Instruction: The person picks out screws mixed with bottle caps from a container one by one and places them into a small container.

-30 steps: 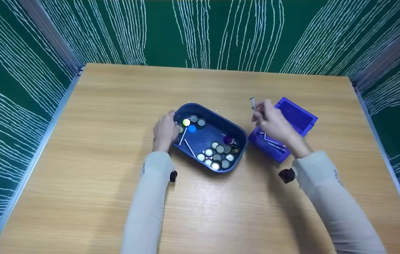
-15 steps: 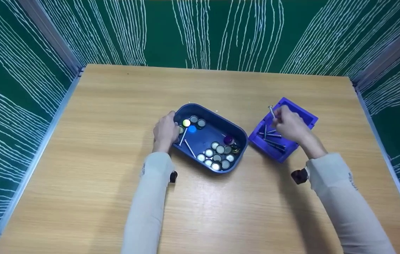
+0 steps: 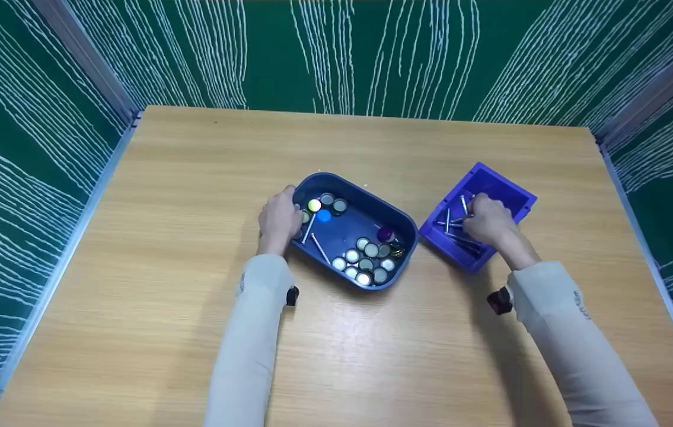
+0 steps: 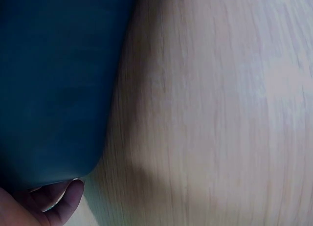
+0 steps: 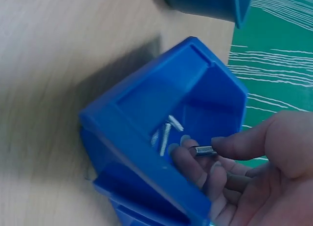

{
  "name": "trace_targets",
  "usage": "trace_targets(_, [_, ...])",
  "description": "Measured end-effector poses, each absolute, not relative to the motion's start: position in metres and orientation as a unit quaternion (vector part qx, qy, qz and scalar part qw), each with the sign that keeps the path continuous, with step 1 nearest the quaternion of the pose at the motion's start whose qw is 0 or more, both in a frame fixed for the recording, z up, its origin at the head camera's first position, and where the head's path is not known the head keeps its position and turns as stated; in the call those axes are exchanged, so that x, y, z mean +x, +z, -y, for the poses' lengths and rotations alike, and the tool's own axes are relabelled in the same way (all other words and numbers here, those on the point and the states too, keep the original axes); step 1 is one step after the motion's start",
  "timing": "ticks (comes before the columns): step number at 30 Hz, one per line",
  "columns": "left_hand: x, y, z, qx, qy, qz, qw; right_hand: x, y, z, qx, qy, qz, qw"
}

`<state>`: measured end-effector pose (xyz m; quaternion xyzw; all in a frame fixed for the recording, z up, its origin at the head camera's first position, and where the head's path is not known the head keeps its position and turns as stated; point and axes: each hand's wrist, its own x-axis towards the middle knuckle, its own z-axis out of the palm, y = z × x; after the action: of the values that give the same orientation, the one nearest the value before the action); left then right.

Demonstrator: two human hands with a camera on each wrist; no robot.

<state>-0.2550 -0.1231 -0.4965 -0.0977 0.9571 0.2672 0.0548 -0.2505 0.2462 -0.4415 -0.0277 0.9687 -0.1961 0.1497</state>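
My left hand (image 3: 278,220) grips the left end of a dark blue tub (image 3: 357,198), with its fingers against the wall in the left wrist view. Inside the tub are several bottle caps (image 3: 370,250), a blue cap (image 3: 324,216), a purple cap (image 3: 385,234) and two screws (image 3: 320,248). My right hand (image 3: 490,222) is inside a purple-blue bin (image 3: 505,188), pinching a metal screw (image 5: 204,150) between thumb and fingers. More loose screws (image 3: 447,220) lie in the bin's near part, partly covered by the hand.
Both containers stand close together on a wooden table (image 3: 366,350). Green panels with white lines (image 3: 277,53) rise behind the table and along both sides. Black wrist cameras (image 3: 500,301) hang below the sleeves.
My right hand has carried the screw from above the gap between the containers rightward and then down into the bin. The left hand stays on the tub.
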Motion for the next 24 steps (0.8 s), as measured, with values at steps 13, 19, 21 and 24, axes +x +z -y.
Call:
trace_targets(13, [-0.255, -0.496, 0.124, -0.094, 0.277, -0.955, 0.055, -0.253, -0.441, -0.245, -0.012, -0.140, -0.975, 0.174])
trace_targets(19, [-0.255, -0.497, 0.124, -0.092, 0.278, -0.955, 0.051, -0.252, -0.432, -0.245, -0.020, -0.162, -0.978, 0.131])
trace_targets(21, [-0.254, -0.497, 0.124, -0.092, 0.278, -0.955, 0.050, -0.252, -0.429, -0.244, -0.022, -0.170, -0.978, 0.118])
trace_targets(24, [-0.254, -0.497, 0.124, -0.092, 0.278, -0.955, 0.051, -0.251, -0.425, -0.240, -0.024, -0.184, -0.978, 0.097])
